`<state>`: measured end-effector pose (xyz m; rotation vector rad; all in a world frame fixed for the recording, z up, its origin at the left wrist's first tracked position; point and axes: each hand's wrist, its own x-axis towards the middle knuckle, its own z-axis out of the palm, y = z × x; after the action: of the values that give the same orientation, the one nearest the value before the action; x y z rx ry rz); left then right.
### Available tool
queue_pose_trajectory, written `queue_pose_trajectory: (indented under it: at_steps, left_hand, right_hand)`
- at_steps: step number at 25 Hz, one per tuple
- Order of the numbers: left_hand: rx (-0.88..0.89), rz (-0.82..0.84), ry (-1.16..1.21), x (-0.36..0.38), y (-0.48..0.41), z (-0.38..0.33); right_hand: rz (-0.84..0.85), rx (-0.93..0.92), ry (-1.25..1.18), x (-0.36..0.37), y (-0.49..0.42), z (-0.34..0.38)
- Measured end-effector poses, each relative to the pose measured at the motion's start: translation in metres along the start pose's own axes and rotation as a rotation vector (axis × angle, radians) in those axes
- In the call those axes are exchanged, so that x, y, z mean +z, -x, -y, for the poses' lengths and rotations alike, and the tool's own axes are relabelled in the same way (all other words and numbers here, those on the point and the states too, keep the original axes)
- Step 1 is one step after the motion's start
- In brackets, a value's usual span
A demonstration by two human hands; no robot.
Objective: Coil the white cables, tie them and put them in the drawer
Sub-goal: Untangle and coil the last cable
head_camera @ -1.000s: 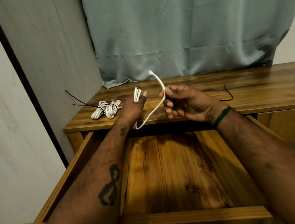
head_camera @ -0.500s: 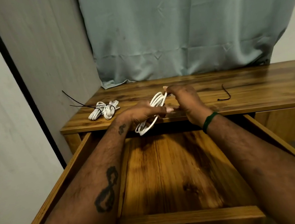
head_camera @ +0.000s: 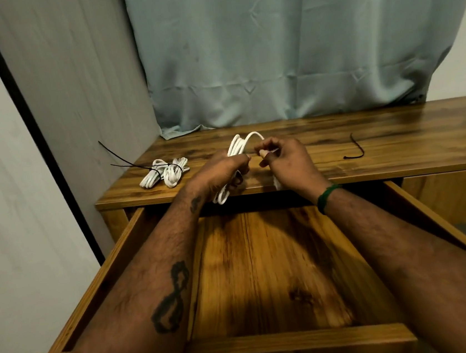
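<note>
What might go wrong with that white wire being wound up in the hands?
1. The white cable has no tie on it; only the left hand grips its loops, so a slack grip may let them spring apart.
2. The loose black tie lies on the desk, away to the right. Reaching for it, the right hand would likely release the cable end, which might unwind.

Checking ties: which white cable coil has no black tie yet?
The white cable coil gripped between the left hand and right hand; the two coils on the wooden desk wear black ties.
</note>
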<state>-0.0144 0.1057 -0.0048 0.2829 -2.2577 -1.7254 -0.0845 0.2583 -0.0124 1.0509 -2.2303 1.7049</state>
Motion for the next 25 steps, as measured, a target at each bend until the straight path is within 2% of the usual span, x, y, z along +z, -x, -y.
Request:
queue_pose_trajectory:
  at_steps: [3, 6, 9, 11, 15, 16, 19, 20, 23, 25]
  left_hand:
    - [0.047, -0.11, 0.042, 0.008, -0.001, 0.002]
    - [0.022, -0.077, 0.103, 0.021, -0.003, 0.004]
    - [-0.005, -0.042, 0.16, 0.034, 0.0, 0.0]
    - [0.004, -0.024, 0.142, 0.04, -0.001, 0.0]
    - [0.019, -0.023, 0.034, 0.039, 0.001, 0.002]
    - [0.027, -0.015, 0.0, 0.037, 0.001, 0.004]
    - [0.06, 0.056, -0.067, 0.038, 0.002, 0.006]
    - [0.083, 0.084, -0.073, 0.041, 0.003, 0.007]
    - [0.134, 0.165, -0.084, 0.05, 0.005, 0.006]
    - [0.117, 0.195, -0.076, 0.052, 0.005, 0.005]
  right_hand:
    - [0.074, 0.068, -0.118, 0.009, 0.005, 0.002]
    - [0.009, 0.135, -0.125, 0.01, 0.002, -0.001]
    - [-0.035, 0.115, -0.023, 0.004, -0.003, -0.01]
    - [-0.054, 0.033, 0.134, -0.001, -0.003, -0.014]
    - [0.151, -0.014, 0.254, -0.008, 0.0, -0.015]
    - [0.151, 0.014, 0.201, -0.008, -0.001, -0.016]
    - [-0.006, 0.163, -0.157, -0.006, -0.002, -0.008]
    - [0.002, 0.155, -0.174, -0.005, -0.001, -0.005]
    - [0.087, -0.101, 0.151, -0.005, 0.006, -0.002]
    - [0.092, -0.152, 0.218, -0.008, 0.007, -0.002]
